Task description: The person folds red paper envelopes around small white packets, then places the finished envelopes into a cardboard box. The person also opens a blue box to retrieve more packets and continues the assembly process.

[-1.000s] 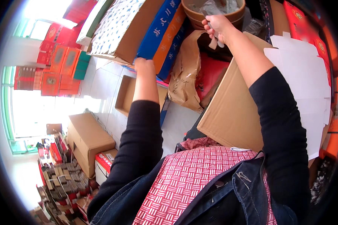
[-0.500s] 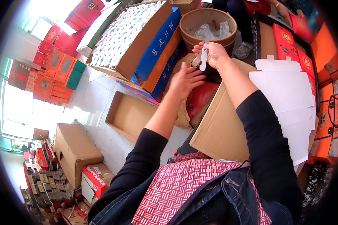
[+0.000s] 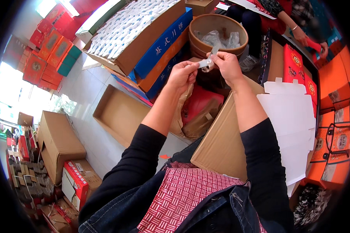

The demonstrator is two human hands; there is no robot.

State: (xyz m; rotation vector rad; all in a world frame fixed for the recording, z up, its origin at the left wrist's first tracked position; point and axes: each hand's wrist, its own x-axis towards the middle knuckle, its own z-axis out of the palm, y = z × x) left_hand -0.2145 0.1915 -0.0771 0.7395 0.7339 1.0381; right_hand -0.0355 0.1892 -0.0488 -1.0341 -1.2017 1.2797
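Observation:
In front of the tub, my two hands meet at what looks like a small folding knife (image 3: 204, 63) with a pale handle and a metal blade. My left hand (image 3: 181, 77) pinches the handle's end. My right hand (image 3: 228, 66) grips it from the other side by the joint, where the blade sticks up. A small shiny piece hangs under the joint, too small to make out. Below my hands lies a red package (image 3: 200, 101) amid brown paper (image 3: 201, 123). A brown tub (image 3: 195, 42) holding clear plastic wrappers stands just beyond.
A flat cardboard sheet (image 3: 221, 136) and a white unfolded box (image 3: 286, 116) lie to my right. Left stand stacked cartons (image 3: 155, 58) topped by a tray of white-and-blue packets, and a shallow cardboard tray (image 3: 118, 112). At upper right, another person's hands (image 3: 299, 35) hold something red.
My left hand has gone from spread fingers to pinching the knife handle. The handle has swung from hanging down to pointing left. The view has shifted slightly.

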